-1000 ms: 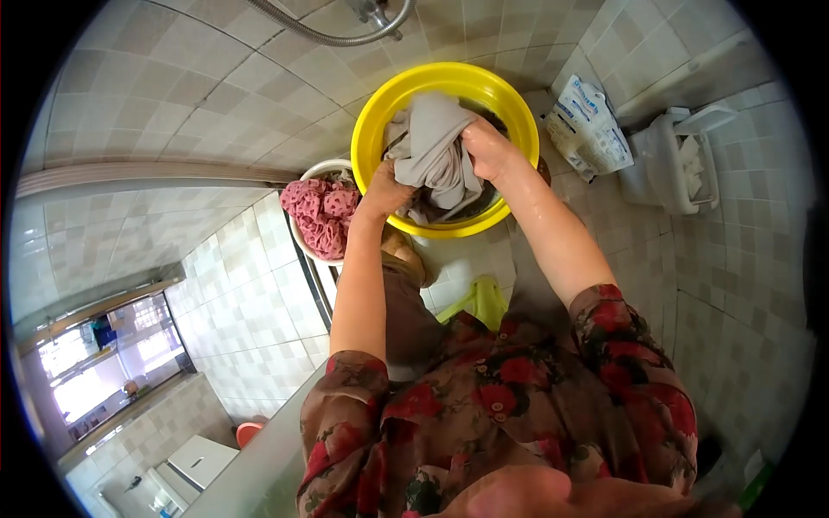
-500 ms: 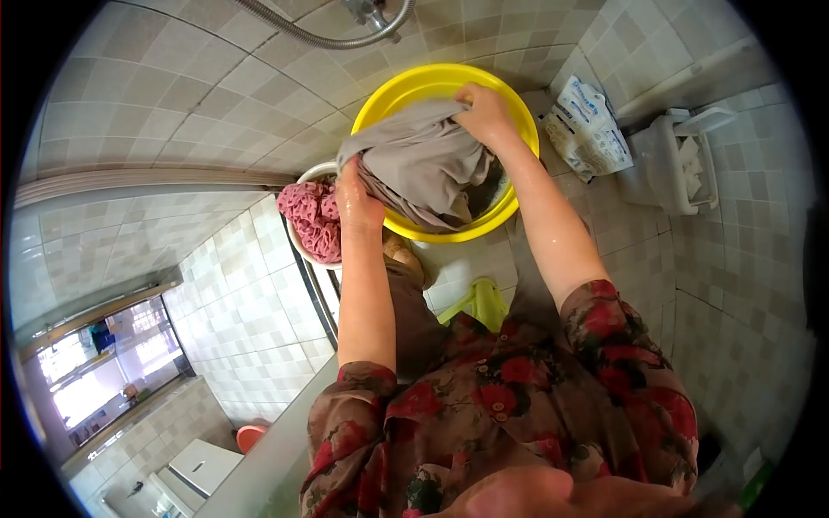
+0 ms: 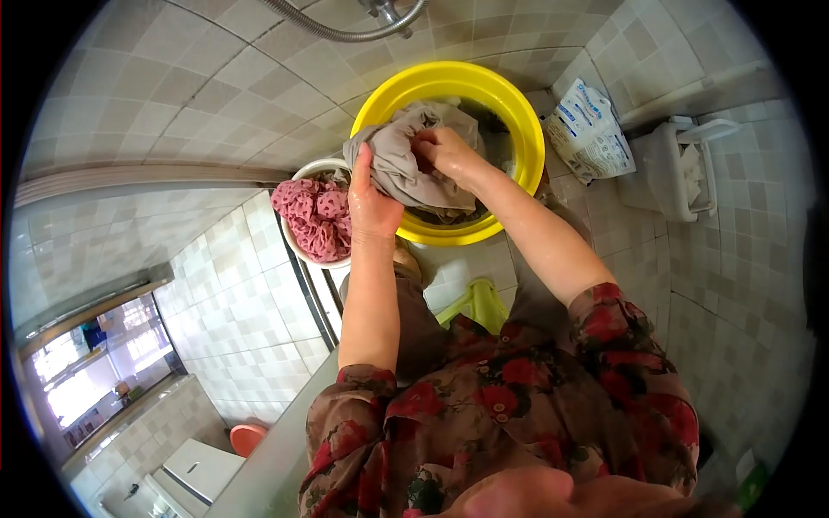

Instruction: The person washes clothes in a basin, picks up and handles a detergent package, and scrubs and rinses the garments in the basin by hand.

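We see the gray cloth [image 3: 397, 160] bunched up in the yellow tub [image 3: 449, 235], with its left end up at the rim. Our left hand [image 3: 373, 205] holds that end, thumb on the near side; the other fingers are hidden behind it. Our right hand [image 3: 449, 157] has its fingers bent and clamped on a fold, tips out of sight. The cloth looks wet and heavy, so it might slip if our hold is loose. If its left end goes over the rim, it could drip on the floor [image 3: 449, 276]. The white tub [image 3: 288, 235] with the pink cloth [image 3: 315, 220] sits just beside, so the two cloths could get mixed up. A green stool [image 3: 484, 304] is near our legs, in the way of our feet. To the right stand a bag [image 3: 591, 134] and a bin [image 3: 656, 168].
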A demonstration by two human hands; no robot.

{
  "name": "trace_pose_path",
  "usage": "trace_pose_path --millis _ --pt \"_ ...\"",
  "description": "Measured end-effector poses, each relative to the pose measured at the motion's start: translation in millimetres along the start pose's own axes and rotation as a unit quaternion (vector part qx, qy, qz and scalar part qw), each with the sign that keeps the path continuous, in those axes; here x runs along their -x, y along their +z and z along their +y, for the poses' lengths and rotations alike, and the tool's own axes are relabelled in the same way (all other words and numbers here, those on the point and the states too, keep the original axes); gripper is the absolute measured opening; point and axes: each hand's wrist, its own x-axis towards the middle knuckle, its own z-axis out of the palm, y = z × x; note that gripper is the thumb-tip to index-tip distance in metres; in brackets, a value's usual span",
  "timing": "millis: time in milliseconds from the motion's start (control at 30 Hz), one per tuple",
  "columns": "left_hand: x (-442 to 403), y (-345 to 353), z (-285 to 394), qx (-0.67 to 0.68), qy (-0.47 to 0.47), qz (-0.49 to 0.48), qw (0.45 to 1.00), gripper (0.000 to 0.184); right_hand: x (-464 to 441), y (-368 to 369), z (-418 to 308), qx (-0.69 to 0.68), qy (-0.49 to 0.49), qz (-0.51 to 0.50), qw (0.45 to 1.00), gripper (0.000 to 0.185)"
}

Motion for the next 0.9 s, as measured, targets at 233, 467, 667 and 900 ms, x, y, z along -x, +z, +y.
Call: trace_pose_path --millis 233,467,667,900 --pt "4 -1 11 0.078 0.005 -0.025 0.997 0.052 4 -14 -14 0.563 -0.088 0.246 0.784 0.026" --pt "2 1 9 0.113 -0.015 -0.051 0.992 0.052 -13 -27 5 0.433 -0.185 0.042 0.881 0.031" --pt "-14 -12 26 -0.021 -0.014 0.0 1.0 0.054 3 -54 -38 0.075 -0.031 0.155 0.985 0.031" --pt "-19 -14 -7 -0.604 0.029 -0.112 0.788 0.039 0 -59 -32 -0.391 -0.127 0.066 0.909 0.026"
